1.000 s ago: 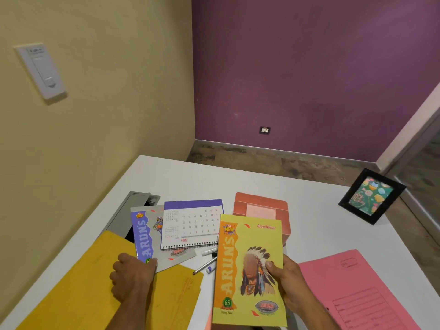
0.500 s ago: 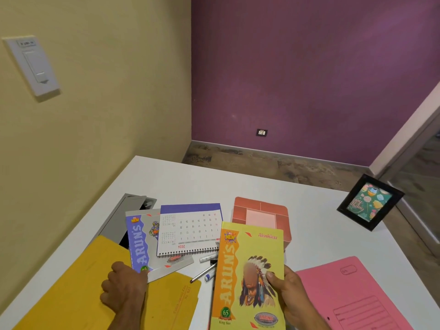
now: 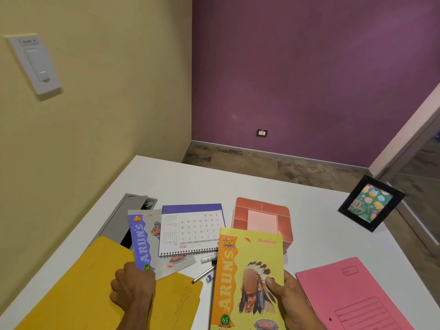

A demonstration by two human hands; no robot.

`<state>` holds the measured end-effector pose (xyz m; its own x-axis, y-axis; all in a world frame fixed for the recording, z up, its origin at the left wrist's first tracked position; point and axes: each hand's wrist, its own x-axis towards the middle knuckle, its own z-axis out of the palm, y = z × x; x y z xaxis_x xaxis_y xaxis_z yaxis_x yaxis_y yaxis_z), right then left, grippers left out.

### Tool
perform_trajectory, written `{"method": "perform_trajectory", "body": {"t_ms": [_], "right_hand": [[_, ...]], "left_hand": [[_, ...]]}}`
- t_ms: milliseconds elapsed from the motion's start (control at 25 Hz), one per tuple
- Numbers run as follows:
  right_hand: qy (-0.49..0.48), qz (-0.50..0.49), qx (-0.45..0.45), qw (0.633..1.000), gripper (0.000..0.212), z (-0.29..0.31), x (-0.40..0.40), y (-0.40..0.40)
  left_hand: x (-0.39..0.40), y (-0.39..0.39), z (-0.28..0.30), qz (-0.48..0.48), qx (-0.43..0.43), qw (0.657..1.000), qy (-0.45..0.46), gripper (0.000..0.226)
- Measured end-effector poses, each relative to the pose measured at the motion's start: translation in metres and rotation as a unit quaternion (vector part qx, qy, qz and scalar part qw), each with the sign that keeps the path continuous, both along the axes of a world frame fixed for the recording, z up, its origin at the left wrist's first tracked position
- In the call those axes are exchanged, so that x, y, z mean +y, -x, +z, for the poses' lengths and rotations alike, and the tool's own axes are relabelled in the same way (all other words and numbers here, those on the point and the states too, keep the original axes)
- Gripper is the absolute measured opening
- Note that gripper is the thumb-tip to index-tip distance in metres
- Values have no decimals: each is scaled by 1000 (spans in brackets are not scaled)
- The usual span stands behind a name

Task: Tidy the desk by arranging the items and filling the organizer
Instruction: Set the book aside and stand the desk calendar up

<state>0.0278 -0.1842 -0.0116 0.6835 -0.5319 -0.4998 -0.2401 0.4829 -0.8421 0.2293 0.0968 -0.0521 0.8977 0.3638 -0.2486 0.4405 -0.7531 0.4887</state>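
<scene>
Yellow notebook (image 3: 247,279) in right grip (image 3: 289,298)

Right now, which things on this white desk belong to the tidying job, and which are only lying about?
Job:
yellow Arun's notebook, in the right hand
grey Arun's notebook, under the left hand
spiral desk calendar
salmon-pink organizer
yellow folder
pink folder
pens

Lying about:
black picture frame
grey cable hatch

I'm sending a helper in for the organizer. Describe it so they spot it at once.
On the white desk, look near the middle, just past the yellow notebook that the right hand holds. The organizer is a salmon-pink open-topped box with compartments, the only boxy thing among flat folders, notebooks and a calendar.
</scene>
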Motion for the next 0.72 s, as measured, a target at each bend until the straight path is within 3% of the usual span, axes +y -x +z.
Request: {"method": "perform_trajectory", "body": {"t_ms": [160,560,720], "right_hand": [[8,-6,1,1000,29,-1,1,-1],[-17,4,0,1000,32,6,5,-2],[-48,8,-10,999,33,10,11,-10]], "left_hand": [[2,9,17,4,-43,994,100,25],[34,5,86,-41,-247,967,52,13],[41,0,101,-41,-294,947,125,13]]}}
